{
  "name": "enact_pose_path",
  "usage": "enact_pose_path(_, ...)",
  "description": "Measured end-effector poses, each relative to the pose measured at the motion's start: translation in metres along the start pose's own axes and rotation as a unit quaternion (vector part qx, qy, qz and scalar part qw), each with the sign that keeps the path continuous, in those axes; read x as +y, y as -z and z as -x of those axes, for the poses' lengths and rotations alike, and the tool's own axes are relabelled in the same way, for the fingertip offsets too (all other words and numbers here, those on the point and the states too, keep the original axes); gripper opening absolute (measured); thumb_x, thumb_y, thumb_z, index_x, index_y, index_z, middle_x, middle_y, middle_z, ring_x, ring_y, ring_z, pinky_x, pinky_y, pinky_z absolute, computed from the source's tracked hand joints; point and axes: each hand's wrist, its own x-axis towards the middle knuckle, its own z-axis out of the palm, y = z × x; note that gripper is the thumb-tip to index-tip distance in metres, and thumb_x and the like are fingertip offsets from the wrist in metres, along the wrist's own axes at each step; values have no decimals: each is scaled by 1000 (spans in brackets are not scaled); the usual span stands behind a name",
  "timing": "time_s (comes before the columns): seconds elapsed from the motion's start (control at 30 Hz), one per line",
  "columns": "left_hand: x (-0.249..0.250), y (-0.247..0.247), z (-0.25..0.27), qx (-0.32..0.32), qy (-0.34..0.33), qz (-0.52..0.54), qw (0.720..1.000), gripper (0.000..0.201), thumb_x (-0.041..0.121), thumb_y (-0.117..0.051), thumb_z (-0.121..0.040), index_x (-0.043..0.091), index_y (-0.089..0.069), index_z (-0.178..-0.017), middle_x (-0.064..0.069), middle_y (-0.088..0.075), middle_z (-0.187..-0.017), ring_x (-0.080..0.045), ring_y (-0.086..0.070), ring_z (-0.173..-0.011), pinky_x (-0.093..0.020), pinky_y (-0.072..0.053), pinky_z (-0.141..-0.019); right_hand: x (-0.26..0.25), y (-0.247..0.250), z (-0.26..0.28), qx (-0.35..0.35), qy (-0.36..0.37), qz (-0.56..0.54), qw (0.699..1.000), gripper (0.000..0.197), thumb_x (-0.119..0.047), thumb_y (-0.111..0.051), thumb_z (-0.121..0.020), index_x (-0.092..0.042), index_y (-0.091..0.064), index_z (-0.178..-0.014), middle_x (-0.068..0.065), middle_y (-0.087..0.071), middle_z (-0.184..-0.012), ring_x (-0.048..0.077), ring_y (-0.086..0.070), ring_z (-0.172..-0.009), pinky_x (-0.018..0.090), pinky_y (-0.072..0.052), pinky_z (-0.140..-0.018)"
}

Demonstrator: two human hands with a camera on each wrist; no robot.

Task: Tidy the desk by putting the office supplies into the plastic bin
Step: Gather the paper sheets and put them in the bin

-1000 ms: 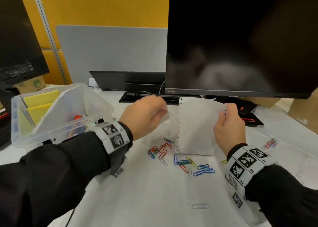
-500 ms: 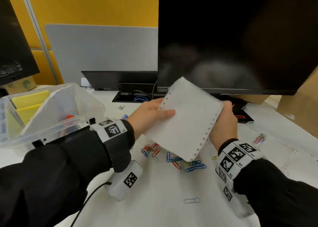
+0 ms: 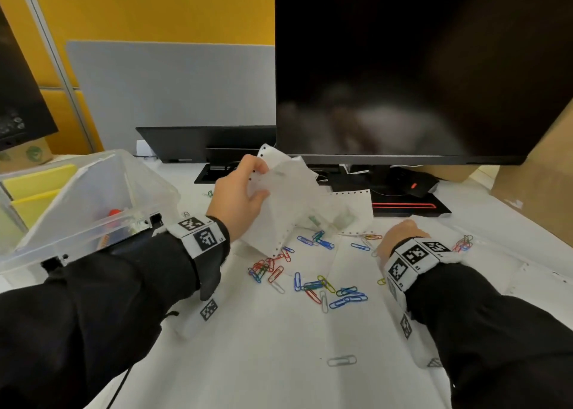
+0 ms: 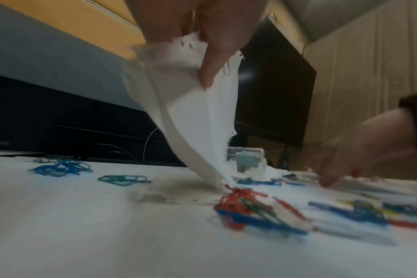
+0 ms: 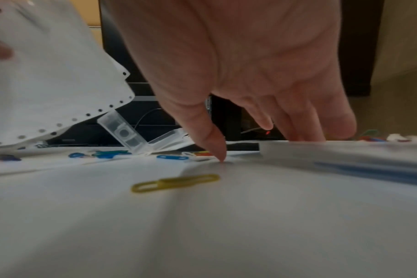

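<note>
My left hand (image 3: 240,196) grips a bunch of white perforated paper sheets (image 3: 288,200) by their top edge; their lower corner hangs down to the desk among the coloured paper clips (image 3: 313,284). The left wrist view shows my fingers (image 4: 217,56) curled round the paper (image 4: 191,112). My right hand (image 3: 401,233) is low at the right, fingers pointing down. In the right wrist view its thumb (image 5: 214,144) touches a flat sheet on the desk and holds nothing. The clear plastic bin (image 3: 148,188) stands at the left with yellow notes inside.
A small clear case (image 5: 141,135) lies open behind the clips. A yellow clip (image 5: 176,182) and a white clip (image 3: 341,360) lie apart. The big monitor (image 3: 403,67), a mouse (image 3: 415,187) and a cardboard box (image 3: 542,191) close off the back and right.
My right hand let go of the paper and dropped to the desk at the right. The left hand now holds the sheets alone, lower and crumpled.
</note>
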Motion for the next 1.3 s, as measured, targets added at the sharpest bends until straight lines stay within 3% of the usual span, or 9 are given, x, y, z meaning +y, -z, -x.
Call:
enact_pose_path(0.1,-1,-1,2,-12,-69,-35,997,47,4,-51,-91,23,-40,-132,-6,-53,-125,-13,-49,-101,-19,-35,-87,-2,1,0,9,-17,-7,1000,45,-25,-49,-89,-2,-46,-127,20,-52,-127,36,-50,-118,43,-42,-97)
enact_pose_path(0.2,-1,-4,3,-31,-135,-98,985,57,0,-48,-91,26,-35,-140,-8,-46,-134,-20,-47,-117,-18,-30,-90,-3,10,6,50,-2,-1,999,35,-21,-49,-91,-4,-50,-121,18,-51,-126,32,-49,-118,40,-41,-95)
enact_pose_path(0.4,-11,-8,2,-29,-178,-118,977,25,0,-51,-90,10,-64,-109,-15,-55,-119,-29,-54,-108,-21,-40,-84,-8,34,21,36,64,-30,997,25,-18,-50,-91,-5,-53,-112,15,-59,-114,30,-56,-108,38,-44,-88)
enact_pose_path(0.57,-11,-10,3,-35,-183,-114,976,26,3,-50,-91,11,-60,-113,-13,-54,-114,-25,-54,-100,-21,-44,-80,-18,38,36,116,109,-92,983,30,-13,-49,-90,-7,-48,-119,12,-52,-120,30,-52,-112,39,-43,-85)
enact_pose_path(0.8,-5,-7,5,-56,-160,-117,978,51,-6,-48,-88,21,-47,-131,-12,-49,-112,-18,-47,-90,-26,-48,-75,-25,38,45,211,190,-166,944,21,-14,-35,-97,-7,-47,-113,10,-50,-110,28,-52,-103,38,-42,-80)
enact_pose_path(0.97,-4,-7,6,-57,-124,-90,987,56,0,-48,-91,25,-34,-139,-7,-48,-128,-21,-51,-110,-19,-39,-89,-25,41,46,251,211,-235,915,17,-9,-35,-97,-6,-46,-109,10,-50,-106,25,-51,-93,33,-38,-73)
enact_pose_path(1.07,-3,-7,6,-68,-89,-54,992,52,2,-52,-90,24,-36,-135,-4,-46,-136,-21,-50,-119,-24,-41,-95,-26,41,47,263,216,-263,903,18,-8,-36,-96,-5,-46,-110,11,-51,-108,26,-53,-96,33,-41,-76)
enact_pose_path(1.13,-4,-8,6,-74,-73,-69,992,43,4,-52,-90,21,-42,-128,-5,-49,-133,-22,-52,-117,-21,-41,-90,-26,41,48,265,221,-269,899,19,-9,-35,-96,-5,-47,-110,11,-51,-108,26,-53,-95,32,-41,-76)
enact_pose_path(1.3,-6,-8,6,-60,-109,-92,988,20,5,-55,-89,12,-59,-107,-4,-60,-120,-22,-55,-115,-15,-33,-88,-25,40,48,275,230,-282,890,19,-11,-34,-97,-5,-47,-109,11,-52,-106,25,-53,-92,35,-44,-78)
